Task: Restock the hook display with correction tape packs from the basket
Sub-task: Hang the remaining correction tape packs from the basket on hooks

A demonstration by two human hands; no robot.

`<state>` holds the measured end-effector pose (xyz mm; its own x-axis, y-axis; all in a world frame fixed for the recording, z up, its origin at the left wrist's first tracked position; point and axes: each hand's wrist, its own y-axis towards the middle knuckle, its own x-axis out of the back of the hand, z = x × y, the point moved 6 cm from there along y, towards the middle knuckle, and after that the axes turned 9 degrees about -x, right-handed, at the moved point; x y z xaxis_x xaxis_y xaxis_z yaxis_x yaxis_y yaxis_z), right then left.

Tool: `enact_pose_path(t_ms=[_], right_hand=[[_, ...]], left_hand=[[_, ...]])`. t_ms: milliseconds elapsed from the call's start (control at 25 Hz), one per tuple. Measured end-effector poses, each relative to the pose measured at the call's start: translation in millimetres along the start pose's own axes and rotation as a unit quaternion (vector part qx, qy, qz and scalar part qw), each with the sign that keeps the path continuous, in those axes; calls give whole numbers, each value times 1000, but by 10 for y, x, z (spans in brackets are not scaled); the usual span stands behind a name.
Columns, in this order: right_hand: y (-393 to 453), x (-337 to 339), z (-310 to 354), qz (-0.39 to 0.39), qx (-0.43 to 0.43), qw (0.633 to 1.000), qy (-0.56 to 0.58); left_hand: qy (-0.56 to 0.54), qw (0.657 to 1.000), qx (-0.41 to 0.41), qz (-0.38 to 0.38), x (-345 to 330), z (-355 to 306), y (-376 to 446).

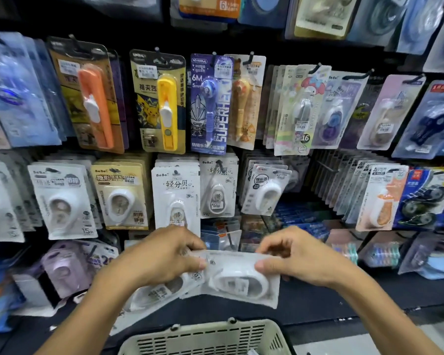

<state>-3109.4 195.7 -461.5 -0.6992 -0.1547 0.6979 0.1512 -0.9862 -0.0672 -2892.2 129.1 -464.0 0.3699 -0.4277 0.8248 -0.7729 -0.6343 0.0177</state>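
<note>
Basket (pixel 210 338), slatted, contents barely visible, sits lowest; above it left hand (pixel 162 254) and right hand (pixel 297 257) both pinch white correction tape packs (pixel 236 278).

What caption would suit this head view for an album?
Both hands, left and right, hold white packs above the basket, facing the hook display.

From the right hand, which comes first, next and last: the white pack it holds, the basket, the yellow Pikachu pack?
1. White pack: in the right hand itself, pinched at its edge.
2. Basket: below, at the bottom of the view.
3. Yellow Pikachu pack: up on the display, to the left.
</note>
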Motion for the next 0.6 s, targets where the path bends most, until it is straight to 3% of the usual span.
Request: enact_pose_path(t_ms=[80, 200, 320, 440, 520, 600], right_hand=[[35, -13, -18, -40, -12, 999, -29], [35, 200, -149, -160, -69, 966, 192], [40, 16, -215, -170, -121, 908, 363], [94, -173, -285, -210, -160, 834, 484], [98, -201, -285, -237, -178, 816, 495], [104, -250, -281, -259, -183, 806, 500]], left_hand=[[-36, 998, 0, -49, 72, 23, 9], [-151, 960, -6, -235, 354, 117, -24], [-245, 887, 0, -391, 588, 246, -156], [-336, 821, 19, -461, 645, 400, -221], [-380, 789, 34, -481, 657, 453, -245], [-394, 780, 40, -484, 658, 460, -250]])
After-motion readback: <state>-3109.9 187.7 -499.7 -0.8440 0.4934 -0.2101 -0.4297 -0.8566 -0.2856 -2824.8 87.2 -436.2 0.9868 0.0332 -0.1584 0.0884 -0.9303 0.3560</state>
